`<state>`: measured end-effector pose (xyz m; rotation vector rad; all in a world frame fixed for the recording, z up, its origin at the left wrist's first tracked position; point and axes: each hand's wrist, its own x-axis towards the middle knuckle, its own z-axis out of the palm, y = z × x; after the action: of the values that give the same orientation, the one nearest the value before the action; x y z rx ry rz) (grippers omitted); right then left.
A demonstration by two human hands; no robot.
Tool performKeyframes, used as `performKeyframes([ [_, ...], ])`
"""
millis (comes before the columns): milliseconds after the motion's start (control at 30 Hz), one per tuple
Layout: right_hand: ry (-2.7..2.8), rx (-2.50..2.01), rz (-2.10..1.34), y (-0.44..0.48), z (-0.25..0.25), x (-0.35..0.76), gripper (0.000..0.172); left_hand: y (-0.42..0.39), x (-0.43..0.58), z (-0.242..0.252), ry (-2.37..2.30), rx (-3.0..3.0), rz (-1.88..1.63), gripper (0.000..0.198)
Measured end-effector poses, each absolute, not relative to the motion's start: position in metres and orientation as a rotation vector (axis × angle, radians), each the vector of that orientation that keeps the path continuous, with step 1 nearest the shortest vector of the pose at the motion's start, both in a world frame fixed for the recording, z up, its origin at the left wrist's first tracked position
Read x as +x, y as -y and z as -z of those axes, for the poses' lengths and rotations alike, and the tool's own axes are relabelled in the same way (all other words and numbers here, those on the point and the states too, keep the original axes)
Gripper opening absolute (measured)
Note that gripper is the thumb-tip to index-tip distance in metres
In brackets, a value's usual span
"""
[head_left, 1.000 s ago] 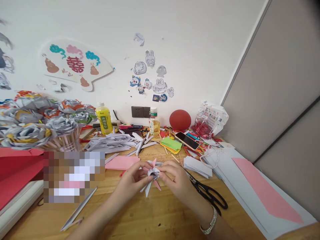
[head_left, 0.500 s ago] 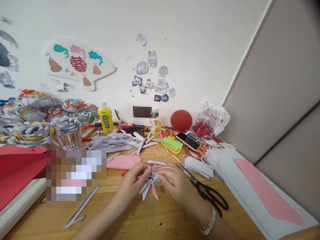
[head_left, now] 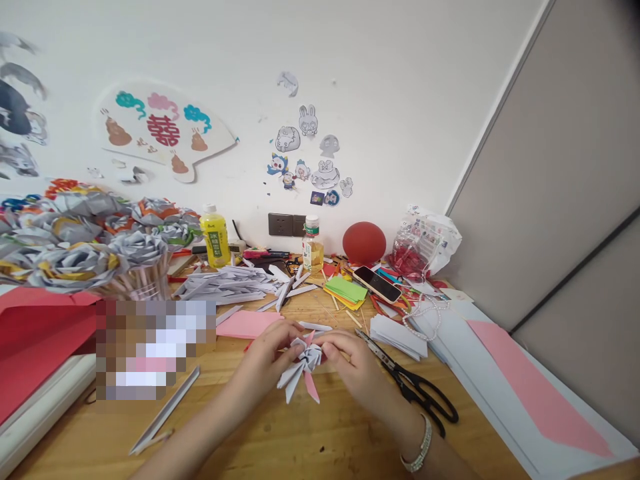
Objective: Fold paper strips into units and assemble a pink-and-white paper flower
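Note:
Between my hands, above the wooden table, is a folded paper flower of white strips with pink petals pointing up and down. My left hand is closed on its left side, thumb and fingers pinching the white folds. At the right edge, the fingers of my right hand pinch the flower's folds; their tips are partly hidden behind it. Just beyond lie a stack of pink paper and a white folded strip. Black-handled scissors rest right of my right hand.
White folded strips are heaped behind. Finished paper flowers stand at left beside red paper. Farther back are a yellow bottle, a second bottle, a red balloon, a phone and green paper.
The flower has turned slightly, so more of its white centre shows. My right fingers have shifted a little along its right edge. The whole view has moved slightly.

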<state>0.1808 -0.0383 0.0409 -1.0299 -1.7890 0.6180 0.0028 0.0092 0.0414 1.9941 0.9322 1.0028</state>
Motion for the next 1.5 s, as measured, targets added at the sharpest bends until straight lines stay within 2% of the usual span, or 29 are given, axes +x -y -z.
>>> performKeyframes([
  [633, 1.838, -0.971, -0.569, 0.04, -0.04, 0.18, 0.014, -0.004, 0.004, -0.045, -1.023, 1.965, -0.997, 0.013],
  [733, 1.77, -0.978, -0.673, 0.04, -0.04, 0.18, 0.016, -0.006, 0.003, -0.044, -0.972, 2.022, -1.001, 0.012],
  [900, 1.621, -0.974, -1.061, 0.034, -0.033, 0.185, 0.016, -0.006, 0.005, -0.04, -0.908, 2.095, -0.957, 0.011],
  [1033, 1.537, -0.944, -1.195, 0.032, -0.034, 0.187, 0.019, -0.004, 0.005, -0.038, -0.859, 2.073, -0.908, 0.01],
  [1267, 1.586, -1.058, -1.165, 0.033, -0.037, 0.188, 0.01, -0.003, 0.002, -0.04, -0.817, 2.207, -0.892, 0.011],
  [1500, 1.596, -1.152, -1.207, 0.031, -0.028, 0.187, 0.007, -0.003, 0.0, -0.034, -0.654, 2.441, -0.813, 0.022],
])
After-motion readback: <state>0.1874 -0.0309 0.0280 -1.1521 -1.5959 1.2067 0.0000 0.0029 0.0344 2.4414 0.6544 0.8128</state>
